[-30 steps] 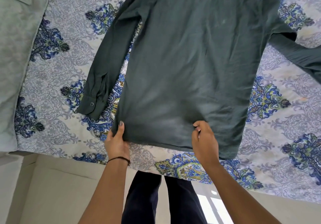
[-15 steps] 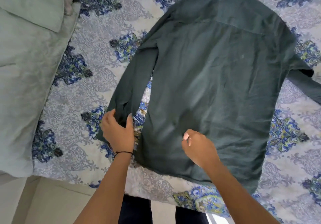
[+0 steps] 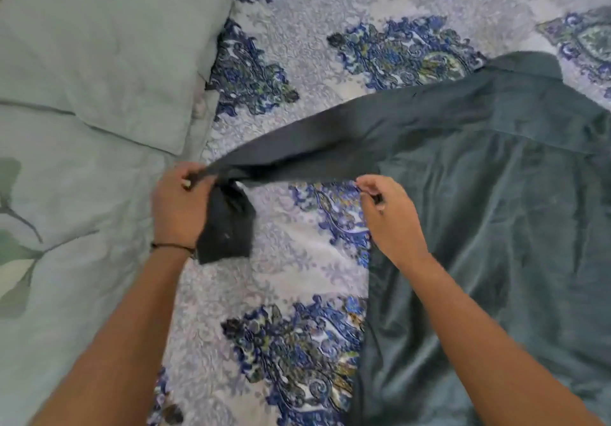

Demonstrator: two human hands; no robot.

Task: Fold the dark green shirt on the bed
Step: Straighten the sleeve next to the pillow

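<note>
Thin dark band (image 3: 172, 245), perhaps thread.

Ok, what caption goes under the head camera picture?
Left hand stretches the dark green shirt sleeve sideways; right hand pinches its side.

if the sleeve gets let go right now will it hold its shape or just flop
Probably flop: the sleeve runs out in a line only where the left hand grips it, and its cuff already droops below that hand. It looks light, since a pinch lifts it. The right hand at the shirt's side edge suggests the body shifts easily.
</note>
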